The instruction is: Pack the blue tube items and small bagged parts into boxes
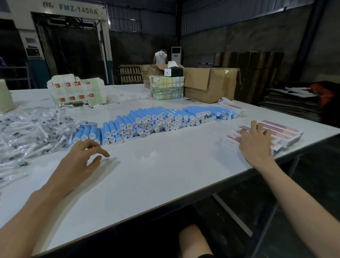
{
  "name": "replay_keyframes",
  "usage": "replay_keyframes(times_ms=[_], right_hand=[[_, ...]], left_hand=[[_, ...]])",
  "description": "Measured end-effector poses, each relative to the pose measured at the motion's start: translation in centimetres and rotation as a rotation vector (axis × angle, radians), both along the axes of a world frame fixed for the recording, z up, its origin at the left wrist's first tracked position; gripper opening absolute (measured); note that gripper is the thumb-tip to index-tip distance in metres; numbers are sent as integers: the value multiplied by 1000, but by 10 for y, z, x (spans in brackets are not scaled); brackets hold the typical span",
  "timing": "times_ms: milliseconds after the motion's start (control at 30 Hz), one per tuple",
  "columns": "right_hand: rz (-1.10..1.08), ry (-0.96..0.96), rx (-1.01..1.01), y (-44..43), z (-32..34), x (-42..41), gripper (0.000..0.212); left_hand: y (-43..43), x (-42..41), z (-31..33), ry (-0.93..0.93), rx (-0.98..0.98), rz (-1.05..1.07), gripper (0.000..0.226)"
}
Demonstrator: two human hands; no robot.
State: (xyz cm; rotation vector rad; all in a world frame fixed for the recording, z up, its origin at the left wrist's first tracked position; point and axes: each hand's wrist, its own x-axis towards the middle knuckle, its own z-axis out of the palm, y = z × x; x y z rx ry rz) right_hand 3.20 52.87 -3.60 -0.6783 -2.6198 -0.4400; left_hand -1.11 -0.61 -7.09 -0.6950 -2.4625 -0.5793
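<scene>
Dim industrial hall. A white table [167, 177] fills the foreground. Rear left: a large machine [67, 35] marked FMZ-1450A. Rear centre: wooden pallets [130, 74] and a white floor-standing air conditioner [176, 54]. Right wall [258, 37]: concrete below, corrugated sheet above. Flattened cartons [250, 66] stand against it.

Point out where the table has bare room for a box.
The widest bare patch is the near table strip, bordered by the blue tubes behind, the left hand and right hand at its sides. A narrower band lies between the tubes and the carton stacks. Crowded: the bagged parts on the left, the small boxes under the right hand.
</scene>
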Motion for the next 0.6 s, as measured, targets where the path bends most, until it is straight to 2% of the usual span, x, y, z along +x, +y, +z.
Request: replay_keyframes(times_ms=[167,300,400,500,600], right_hand=[[2,18,23,-1,-3,-3,43],[88,155,-28,-29,3,-18,44],[270,268,-105,-70,12,-37,38],[502,345,-185,-125,22,-56,22],[714,372,-335,-190,31,-67,27]], left_hand=[[2,3,2,-17,0,-7,27],[3,5,3,-35,0,5,25],[3,4,3,-43,-2,1,26],[1,5,1,-33,-1,30,26],[0,6,2,-17,12,81,25]])
